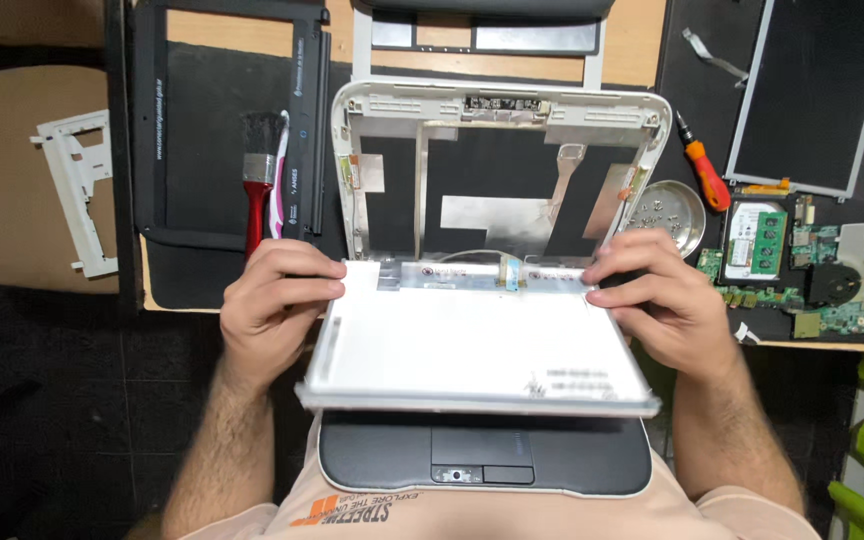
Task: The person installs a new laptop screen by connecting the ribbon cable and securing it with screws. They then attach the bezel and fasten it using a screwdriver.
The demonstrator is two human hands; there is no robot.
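Looking down from my head: my left hand (pixel 277 305) and right hand (pixel 662 300) each grip a side edge of a white display panel (pixel 472 345), tilted out of the open laptop lid shell (pixel 502 110) and lying over the laptop base (pixel 482 460) near my lap. I judge I am freeing the panel; next, the ribbon cable (pixel 510 272) at its top edge needs gentle detaching. The panel's underside and the keyboard are hidden, and the connector is too small to read.
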